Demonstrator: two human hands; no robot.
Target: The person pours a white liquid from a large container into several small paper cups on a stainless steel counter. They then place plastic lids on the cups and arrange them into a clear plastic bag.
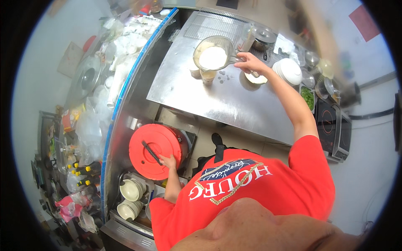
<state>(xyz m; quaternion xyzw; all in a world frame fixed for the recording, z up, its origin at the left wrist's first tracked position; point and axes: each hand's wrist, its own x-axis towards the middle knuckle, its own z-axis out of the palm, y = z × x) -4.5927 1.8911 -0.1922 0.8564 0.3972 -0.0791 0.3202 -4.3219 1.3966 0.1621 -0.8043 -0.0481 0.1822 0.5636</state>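
Observation:
My right hand (249, 64) grips the handle of a clear plastic jug (230, 44), which has white contents inside. The jug is above a paper cup (208, 78) on the steel worktable (188, 84), its lower rim overlapping the cup's mouth in view. A second cup (195, 73) stands just left of it, partly hidden by the jug. Beneath my right wrist lies a pale, shallow bowl (257, 79). Down to the left, my left hand (168, 161) has its fingers at the lower end of the black handle (151, 152) on the round red lid (141, 135) of a large container.
Stacked white bowls (287, 71), a lidded pot (263, 36), a tray of chopped greens (307, 98) and an induction cooker (326, 120) line the right. A blue-edged shelf (117, 103) crowded with plastic bags runs along the left. Bowl stacks (132, 189) sit below the red lid.

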